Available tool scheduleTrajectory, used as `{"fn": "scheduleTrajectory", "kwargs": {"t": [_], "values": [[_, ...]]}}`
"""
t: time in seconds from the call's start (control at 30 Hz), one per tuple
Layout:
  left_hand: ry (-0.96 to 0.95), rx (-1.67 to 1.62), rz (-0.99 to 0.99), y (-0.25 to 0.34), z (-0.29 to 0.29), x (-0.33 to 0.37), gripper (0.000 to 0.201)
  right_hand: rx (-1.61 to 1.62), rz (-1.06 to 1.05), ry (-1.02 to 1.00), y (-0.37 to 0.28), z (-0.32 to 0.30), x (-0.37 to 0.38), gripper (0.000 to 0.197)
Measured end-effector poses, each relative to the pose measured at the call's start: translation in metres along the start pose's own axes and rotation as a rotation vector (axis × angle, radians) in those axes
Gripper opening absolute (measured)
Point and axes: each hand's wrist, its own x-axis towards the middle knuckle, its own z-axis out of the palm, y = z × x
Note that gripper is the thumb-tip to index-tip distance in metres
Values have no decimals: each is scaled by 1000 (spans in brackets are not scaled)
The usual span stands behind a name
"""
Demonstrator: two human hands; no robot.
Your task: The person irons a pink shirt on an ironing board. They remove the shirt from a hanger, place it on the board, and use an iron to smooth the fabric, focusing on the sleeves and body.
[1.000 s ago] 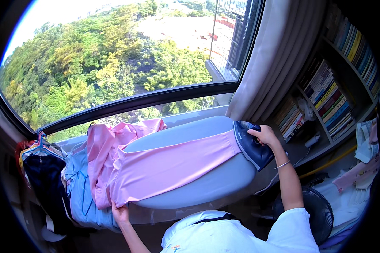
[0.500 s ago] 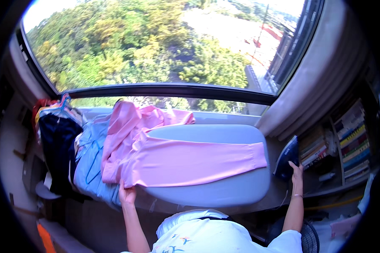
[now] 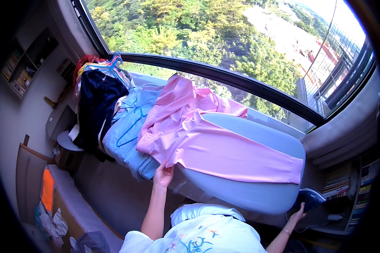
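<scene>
A pink garment (image 3: 240, 156) lies over the blue-grey ironing board (image 3: 236, 198). One long leg or sleeve of it is spread flat toward the board's right end, and the rest is bunched at the left. My left hand (image 3: 163, 174) pinches the garment's near edge at the board's left. Past the near right corner of the board, my right hand (image 3: 298, 214) grips a dark blue iron (image 3: 311, 198) by its handle, off the fabric.
Left of the board are a light blue garment (image 3: 124, 126) with a blue hanger (image 3: 133, 128) on it and dark clothes (image 3: 97, 101) on hangers. A window (image 3: 207, 38) runs behind. Bookshelves (image 3: 352, 194) stand at right, a cushioned bench (image 3: 78, 206) at lower left.
My view has swung to the left and tilted. The iron has turned and now appears lower, by the board's near right corner. My left hand keeps its hold on the pink garment.
</scene>
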Motion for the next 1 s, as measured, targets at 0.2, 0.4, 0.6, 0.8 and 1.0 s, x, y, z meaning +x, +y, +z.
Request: {"fn": "scheduleTrajectory", "kwargs": {"t": [0.2, 0.4, 0.6, 0.8, 1.0], "values": [[56, 34, 11, 15, -13, 16, 19, -118, -6, -84, 4, -4, -12, 38], [67, 100, 2, 38, -11, 52, 25, -245, 91, -88, -8, -17, -19, 42], [6, 184, 134, 62, 17, 72, 34, -587, -146, 177, -26, -11, -78, 42], [-450, 512, 410, 39, 189, -18, 37, -476, -420, -102, -117, 102, -200, 27], [-931, 1286, 282, -73, 209, -100, 39, 30, -461, -676, -207, 211, -294, 63]]}}
